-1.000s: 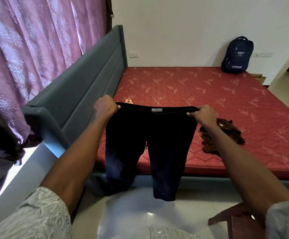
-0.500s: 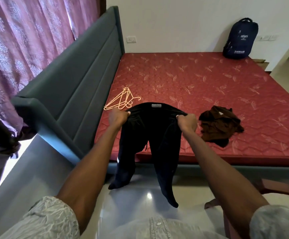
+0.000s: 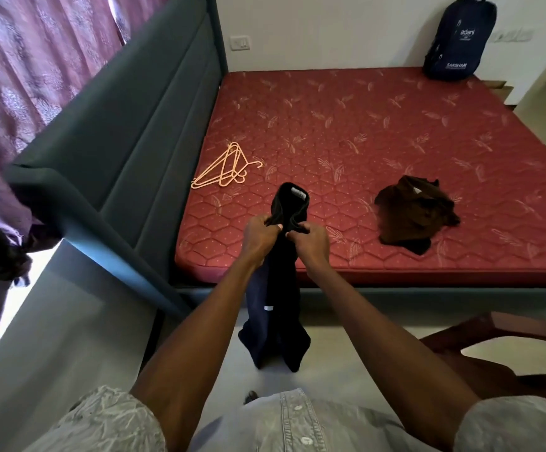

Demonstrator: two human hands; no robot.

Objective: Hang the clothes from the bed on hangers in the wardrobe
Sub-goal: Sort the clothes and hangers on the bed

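Observation:
A pair of black trousers (image 3: 281,308) hangs folded lengthwise in front of the bed, its waistband doubled over above my fists. My left hand (image 3: 258,238) grips one side of the waistband and my right hand (image 3: 309,239) grips the other, the two hands close together. The legs dangle down to the floor. Several orange hangers (image 3: 224,168) lie in a pile on the red mattress (image 3: 363,132), left of the trousers. A crumpled brown garment (image 3: 415,213) lies on the mattress to the right of my hands.
A grey padded headboard (image 3: 141,132) runs along the left of the bed, with a pink curtain (image 3: 27,60) behind it. A dark blue backpack (image 3: 457,40) leans on the far wall. A brown wooden chair (image 3: 493,353) stands at the lower right.
My hands have come together, folding the trousers from spread wide into a narrow double layer. My view has tilted down, so the hangers and brown garment show fully.

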